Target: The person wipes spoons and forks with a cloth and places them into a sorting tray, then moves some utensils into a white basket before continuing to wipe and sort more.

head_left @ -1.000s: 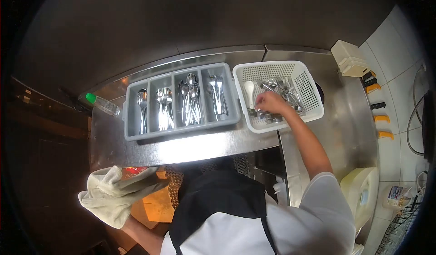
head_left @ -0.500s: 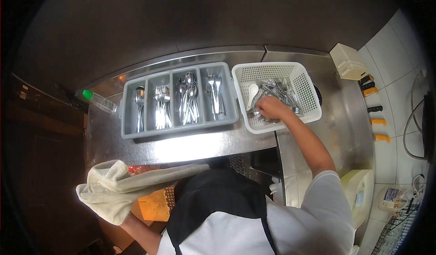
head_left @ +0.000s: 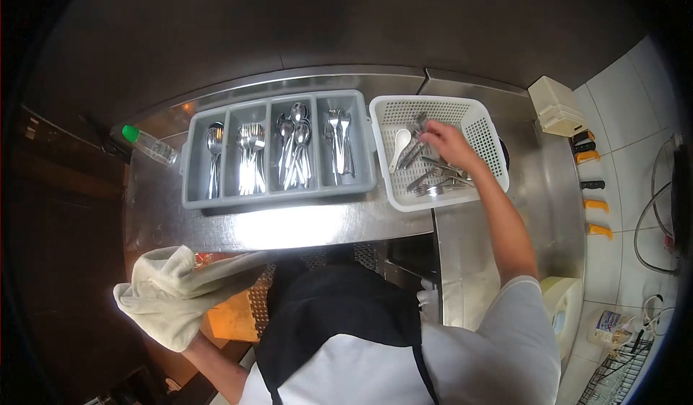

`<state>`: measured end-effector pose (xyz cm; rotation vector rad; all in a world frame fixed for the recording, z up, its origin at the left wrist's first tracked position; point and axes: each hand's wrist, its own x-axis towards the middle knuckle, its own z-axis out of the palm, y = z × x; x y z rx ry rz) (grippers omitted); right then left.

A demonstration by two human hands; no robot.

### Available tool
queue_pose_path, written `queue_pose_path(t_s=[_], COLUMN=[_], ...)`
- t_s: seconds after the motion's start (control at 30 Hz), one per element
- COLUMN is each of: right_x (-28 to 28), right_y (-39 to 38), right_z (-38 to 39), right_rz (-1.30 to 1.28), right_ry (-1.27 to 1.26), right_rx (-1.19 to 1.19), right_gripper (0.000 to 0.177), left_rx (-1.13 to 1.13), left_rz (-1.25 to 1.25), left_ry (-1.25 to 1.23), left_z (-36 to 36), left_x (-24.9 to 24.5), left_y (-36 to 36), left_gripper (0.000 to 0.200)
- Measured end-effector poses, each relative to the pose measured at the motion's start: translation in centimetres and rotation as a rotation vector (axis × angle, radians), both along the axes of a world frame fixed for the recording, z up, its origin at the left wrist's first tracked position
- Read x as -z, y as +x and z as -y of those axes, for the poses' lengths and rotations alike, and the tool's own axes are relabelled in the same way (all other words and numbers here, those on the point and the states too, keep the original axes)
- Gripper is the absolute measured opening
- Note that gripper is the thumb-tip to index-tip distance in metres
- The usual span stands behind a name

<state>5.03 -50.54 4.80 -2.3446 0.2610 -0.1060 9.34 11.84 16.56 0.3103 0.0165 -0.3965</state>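
My right hand (head_left: 443, 139) is over the upper part of a white perforated basket (head_left: 399, 197), its fingers closed on a piece of metal cutlery (head_left: 421, 120). Loose cutlery (head_left: 440, 177) lies in the basket below it, beside a white spoon (head_left: 401, 146). A cream cloth (head_left: 164, 297) covers my left hand, hiding the fingers. Left of the basket sits a grey tray (head_left: 278, 200) with compartments: spoons (head_left: 214, 145) at the far left, forks (head_left: 251, 156), more spoons (head_left: 296, 149), and forks (head_left: 339, 141) at the right.
A clear bottle with a green cap (head_left: 153, 146) stands left of the tray. Knives with orange and black handles (head_left: 595, 204) are at the right, near a cream box (head_left: 556, 106). The steel counter's front edge (head_left: 289, 245) runs before my body.
My right hand has moved up inside the basket and lifted off the pile with cutlery in its fingers. The cutlery has shifted, and the cloth over my left hand has moved slightly left.
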Motion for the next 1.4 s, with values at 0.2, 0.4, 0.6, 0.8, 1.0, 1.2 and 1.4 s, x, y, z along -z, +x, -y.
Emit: queue_pose_path(t_s=[0.2, 0.4, 0.6, 0.8, 1.0, 1.2, 1.4], right_x=[-0.6, 5.3, 6.5, 5.5, 7.6, 5.5, -0.3], right_y=[-4.8, -8.2, -7.6, -6.6, -6.1, -5.1, -3.3], right_z=[2.3, 3.0, 2.7, 1.0, 1.7, 0.9, -2.4], right_rz=[-0.25, -0.369, -0.376, -0.243, -0.279, -0.084, 0.003], right_ry=[-0.404, -0.592, -0.684, -0.543, -0.583, -0.241, 0.213], right_rx=[-0.324, -0.41, -0.439, -0.311, -0.37, -0.082, 0.283], right_gripper=[0.015, 0.015, 0.023, 0.02, 0.021, 0.02, 0.019], left_rx=[0.018, 0.028, 0.048, 0.056, 0.112, 0.403, 0.207], left_rz=[-0.004, -0.004, -0.001, 0.015, 0.039, 0.133, -0.06], left_ry=[-0.014, -0.027, -0.024, -0.028, -0.044, -0.074, 0.507], left_z=[0.8, 1.0, 1.5, 1.6, 3.0, 7.8, 15.3], left_x=[0.4, 0.6, 0.4, 0.2, -0.1, -1.8, 3.5], left_y=[0.3, 0.2, 0.3, 0.1, 0.2, 1.2, 2.7], left_gripper=[0.058, 0.057, 0.056, 0.055, 0.054, 0.053, 0.065])
